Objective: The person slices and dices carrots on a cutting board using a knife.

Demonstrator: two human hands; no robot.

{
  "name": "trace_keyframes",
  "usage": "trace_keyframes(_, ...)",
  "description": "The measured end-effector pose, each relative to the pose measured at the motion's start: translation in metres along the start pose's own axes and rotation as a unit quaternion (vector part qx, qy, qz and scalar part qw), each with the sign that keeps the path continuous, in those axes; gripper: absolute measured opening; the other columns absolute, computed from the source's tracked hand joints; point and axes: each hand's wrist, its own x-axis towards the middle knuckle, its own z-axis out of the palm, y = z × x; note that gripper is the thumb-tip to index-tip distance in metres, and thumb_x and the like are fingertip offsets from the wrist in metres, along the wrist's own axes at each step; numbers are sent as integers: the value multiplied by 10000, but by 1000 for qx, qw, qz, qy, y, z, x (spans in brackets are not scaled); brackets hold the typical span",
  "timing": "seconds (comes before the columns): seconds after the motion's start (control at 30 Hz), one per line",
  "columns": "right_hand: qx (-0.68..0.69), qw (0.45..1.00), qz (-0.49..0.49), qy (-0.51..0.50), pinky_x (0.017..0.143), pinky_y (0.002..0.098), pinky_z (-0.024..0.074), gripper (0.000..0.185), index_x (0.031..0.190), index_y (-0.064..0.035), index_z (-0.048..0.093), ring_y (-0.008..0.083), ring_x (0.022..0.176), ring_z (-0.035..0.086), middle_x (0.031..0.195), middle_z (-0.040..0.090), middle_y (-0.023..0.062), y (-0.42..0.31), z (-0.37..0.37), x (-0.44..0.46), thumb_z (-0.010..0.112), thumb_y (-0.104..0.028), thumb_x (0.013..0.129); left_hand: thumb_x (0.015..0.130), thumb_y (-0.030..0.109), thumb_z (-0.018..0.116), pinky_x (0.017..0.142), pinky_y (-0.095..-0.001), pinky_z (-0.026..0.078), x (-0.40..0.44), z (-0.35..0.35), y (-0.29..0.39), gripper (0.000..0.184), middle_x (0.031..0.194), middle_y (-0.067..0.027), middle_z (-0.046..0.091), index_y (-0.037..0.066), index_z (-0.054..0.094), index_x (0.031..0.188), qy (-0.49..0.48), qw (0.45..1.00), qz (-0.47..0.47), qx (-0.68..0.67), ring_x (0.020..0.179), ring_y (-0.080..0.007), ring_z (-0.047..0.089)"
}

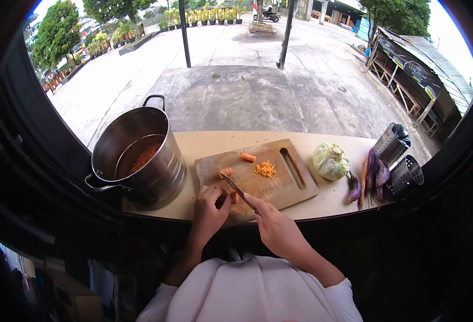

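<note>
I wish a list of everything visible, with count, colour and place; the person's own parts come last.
Table: 1, beige, before the person
Pot: 1, silver, table's left end
Pot contents: uncounted, reddish, inside
Cutting board: 1, brown, table's middle
Carrot pieces: 3, orange, on board
Carrot pile: 1, orange, on board
Knife: 1, dark, over board
Cabbage: 1, pale green, right of board
Eggplants: several, purple, table's right end
Long carrot: 1, orange, beside eggplants
Perforated holders: 2, silver, right end
Posts: 2, dark, beyond table
Trees: several, green, background
Potted plants: many, green, background
Motorcycle: 1, dark, background
Shed: 1, grey roof, upper right
Sleeves: 2, white, bottom
Left hand: 1, bare, by a carrot piece
Right hand: 1, bare, on knife
</note>
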Motion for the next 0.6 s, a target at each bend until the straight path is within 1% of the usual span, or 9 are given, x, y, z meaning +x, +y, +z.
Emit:
trace_keyframes(0.03, -7, 1000, -14, 6, 752, 490, 560, 550, 1563, -152, 369, 432, 878, 676, 1168, 632, 225, 3, 2, 0, 500, -94, 1032, 944, 206, 730, 741, -428, 475, 0, 0, 0, 197, 778, -77, 652, 76, 692, 801, -6, 1000, -4, 2, 799, -296, 594)
trace_keyframes(0.13, -15, 1000, -18, 4, 742, 487, 560, 577, 1572, -147, 360, 430, 868, 676, 1142, 635, 223, 6, 5, 1, 496, -71, 1016, 948, 211, 725, 745, -431, 475, 1, 0, -1, 204, 787, -80, 656, 73, 692, 801, -17, 1000, -7, 0, 812, -297, 588)
trace_keyframes(0.23, -14, 998, 40, -44, 838, 494, 545, 565, 1575, -162, 353, 461, 981, 661, 1193, 647, 256, -2, 1, 1, 494, -74, 1035, 951, 200, 712, 754, -435, 477, 1, -2, 0, 189, 796, -83, 660, 71, 694, 814, -30, 999, -18, -4, 832, -299, 587)
trace_keyframes(0.33, -32, 996, 47, -62, 826, 495, 546, 594, 1588, -146, 331, 459, 964, 664, 1146, 654, 262, -5, 0, 2, 485, -48, 1022, 947, 177, 700, 760, -439, 478, 0, 0, -4, 159, 806, -85, 666, 67, 696, 832, -31, 999, -14, 3, 837, -304, 584)
trace_keyframes(0.43, -54, 998, -3, -30, 733, 476, 567, 692, 1613, -113, 301, 416, 843, 681, 1050, 647, 230, 3, 7, 0, 492, -13, 955, 941, 162, 694, 766, -438, 480, 1, -1, -2, 134, 821, -83, 674, 68, 699, 845, -37, 999, -20, 8, 838, -307, 584)
trace_keyframes(0.53, -71, 996, 9, -49, 732, 474, 568, 687, 1611, -100, 302, 415, 844, 681, 1040, 648, 232, 0, 4, -2, 492, -15, 956, 940, 157, 691, 771, -435, 480, 2, -2, 0, 130, 830, -81, 678, 71, 700, 842, -37, 999, -18, 9, 840, -306, 583)
trace_keyframes(0.6, -64, 997, 0, -44, 734, 474, 568, 686, 1610, -94, 299, 416, 849, 681, 1035, 647, 234, 2, 4, -3, 492, -16, 956, 942, 154, 689, 771, -435, 480, 3, -3, 2, 127, 835, -80, 680, 74, 703, 845, -39, 999, -20, 8, 840, -305, 583)
